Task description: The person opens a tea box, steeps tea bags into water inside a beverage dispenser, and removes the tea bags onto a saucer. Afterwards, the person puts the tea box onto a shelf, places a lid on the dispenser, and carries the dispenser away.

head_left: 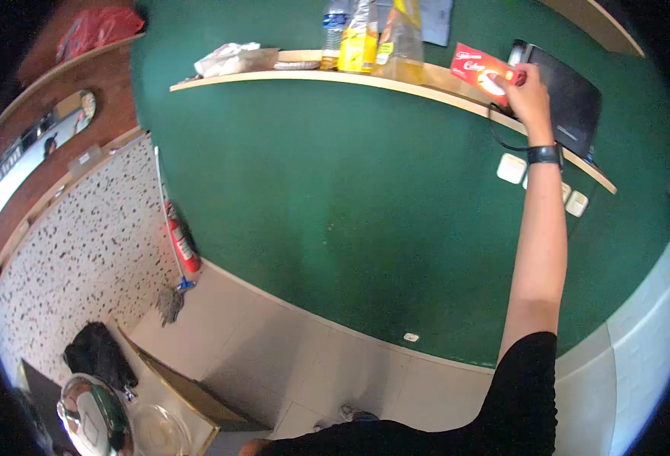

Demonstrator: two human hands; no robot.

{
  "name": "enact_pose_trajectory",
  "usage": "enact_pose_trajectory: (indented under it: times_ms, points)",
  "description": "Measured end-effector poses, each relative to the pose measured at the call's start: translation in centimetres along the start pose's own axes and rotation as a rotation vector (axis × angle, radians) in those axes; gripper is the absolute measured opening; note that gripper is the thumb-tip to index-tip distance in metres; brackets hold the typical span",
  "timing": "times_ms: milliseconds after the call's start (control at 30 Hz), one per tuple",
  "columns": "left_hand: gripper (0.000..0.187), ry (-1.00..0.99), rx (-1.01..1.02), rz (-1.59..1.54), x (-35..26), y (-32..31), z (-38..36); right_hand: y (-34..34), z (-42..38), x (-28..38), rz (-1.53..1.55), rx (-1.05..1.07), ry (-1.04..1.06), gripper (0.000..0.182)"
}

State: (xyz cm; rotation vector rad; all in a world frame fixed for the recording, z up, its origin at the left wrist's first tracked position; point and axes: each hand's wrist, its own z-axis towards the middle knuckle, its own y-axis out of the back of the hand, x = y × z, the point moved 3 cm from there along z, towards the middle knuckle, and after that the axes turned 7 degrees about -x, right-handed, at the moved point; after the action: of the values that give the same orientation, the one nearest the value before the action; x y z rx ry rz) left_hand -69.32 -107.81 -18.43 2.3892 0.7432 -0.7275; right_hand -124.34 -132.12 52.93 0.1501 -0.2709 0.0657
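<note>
My right hand reaches up to the wall shelf at the upper right. Its thumb and fingers are closed on the right end of a red box with white lettering. The box is held tilted, in front of the shelf. Just behind the hand a black flat device leans on the shelf against the green wall, and a dark cable hangs below. A sliver of skin, apparently my left hand, shows at the bottom edge; its fingers are hidden.
A water bottle, yellow-labelled bottles and a plastic bag stand along the shelf. White switch plates sit below it. At left are a fire extinguisher, a mop and a table corner with glassware.
</note>
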Motion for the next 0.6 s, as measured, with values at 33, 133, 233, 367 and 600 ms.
enact_pose_trajectory:
  times_ms: [33, 133, 233, 367, 600]
  points:
    - [0.049, 0.019, -0.013, -0.03, -0.1, -0.5, 0.1, -1.4, 0.8, -0.6, -0.016, 0.037, -0.02, 0.064]
    - [0.05, 0.063, -0.054, -0.115, -0.9, -2.3, 0.2, -5.7, 2.7, -2.4, -0.141, 0.129, 0.05, 0.068]
    - [0.05, 0.072, -0.103, -0.201, -2.7, -5.0, 0.7, -8.2, 3.5, -3.5, -0.165, 0.199, 0.045, 0.065]
    - [0.051, 0.061, -0.187, -0.326, -6.1, -8.0, 2.0, -13.0, 5.7, -8.4, -0.037, 0.332, 0.07, 0.058]
    - [0.053, 0.206, -0.347, -0.613, -9.5, -11.9, 2.5, -4.2, -1.0, 0.0, 0.075, -0.012, 0.285, 0.042]
